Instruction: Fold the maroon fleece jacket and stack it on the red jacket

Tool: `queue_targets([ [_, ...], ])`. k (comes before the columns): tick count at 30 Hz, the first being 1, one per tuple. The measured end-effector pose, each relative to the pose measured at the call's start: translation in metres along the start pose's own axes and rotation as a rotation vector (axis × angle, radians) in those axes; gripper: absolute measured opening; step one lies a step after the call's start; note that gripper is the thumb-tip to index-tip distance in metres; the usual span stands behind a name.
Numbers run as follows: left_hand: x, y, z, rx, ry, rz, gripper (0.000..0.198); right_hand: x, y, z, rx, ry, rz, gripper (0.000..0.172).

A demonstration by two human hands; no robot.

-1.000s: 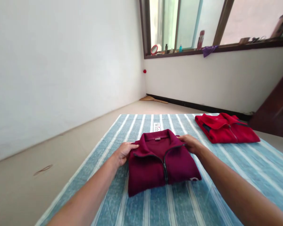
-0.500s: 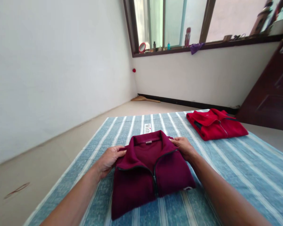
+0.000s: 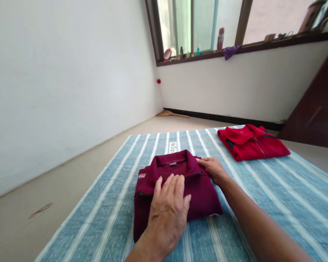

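A folded maroon zip-up jacket [image 3: 205, 196] lies in front of me, its collar away from me. My left hand [image 3: 169, 207] rests flat over the jacket's front with fingers stretched out, hiding most of the zipper. At the far right shoulder, my right hand [image 3: 211, 169] pinches the fabric edge between thumb and fingers. A white neck label and a small lettered patch at the left shoulder show on the jacket.
The jacket lies on a blue and white striped cloth [image 3: 104, 203]. A folded red jacket [image 3: 253, 142] sits at the far right. Beyond are a broom [image 3: 172, 114] on the floor, a windowsill [image 3: 202, 56] with bottles, and a dark red door [image 3: 317, 105].
My left hand has let go of the jacket's left shoulder and moved right onto its front, flattening out. The lettered patch has come into view. My right hand keeps its hold.
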State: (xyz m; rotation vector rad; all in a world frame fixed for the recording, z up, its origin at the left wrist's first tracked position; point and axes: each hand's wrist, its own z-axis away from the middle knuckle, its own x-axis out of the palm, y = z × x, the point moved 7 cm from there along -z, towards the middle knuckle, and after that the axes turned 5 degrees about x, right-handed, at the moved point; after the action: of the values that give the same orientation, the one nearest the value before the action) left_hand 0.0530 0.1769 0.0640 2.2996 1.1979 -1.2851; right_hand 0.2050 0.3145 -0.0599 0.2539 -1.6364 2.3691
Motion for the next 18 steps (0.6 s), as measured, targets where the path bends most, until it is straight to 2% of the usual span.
queue_targets([
  [2, 0.014, -0.004, 0.005, -0.029, 0.02, -0.016, 0.038, -0.003, -0.004, 0.01, 0.029, -0.062, 0.006, 0.037],
  [4, 0.019, -0.01, 0.009, -0.041, 0.047, -0.001, 0.039, -0.007, -0.005, 0.023, 0.089, -0.168, -0.003, 0.035],
  [7, 0.017, -0.012, 0.014, -0.071, 0.057, 0.033, 0.04, -0.011, 0.0, 0.045, 0.17, -0.35, -0.045, 0.025],
  [10, 0.014, -0.009, 0.016, -0.114, 0.031, 0.082, 0.04, -0.015, 0.012, 0.06, 0.191, -0.445, -0.063, 0.019],
  [14, 0.015, -0.008, 0.018, -0.164, 0.011, 0.137, 0.041, -0.013, 0.031, 0.068, 0.242, -0.453, -0.076, 0.019],
  [18, 0.019, -0.009, 0.02, -0.183, -0.035, 0.164, 0.042, -0.011, 0.032, 0.071, 0.238, -0.35, -0.006, 0.026],
])
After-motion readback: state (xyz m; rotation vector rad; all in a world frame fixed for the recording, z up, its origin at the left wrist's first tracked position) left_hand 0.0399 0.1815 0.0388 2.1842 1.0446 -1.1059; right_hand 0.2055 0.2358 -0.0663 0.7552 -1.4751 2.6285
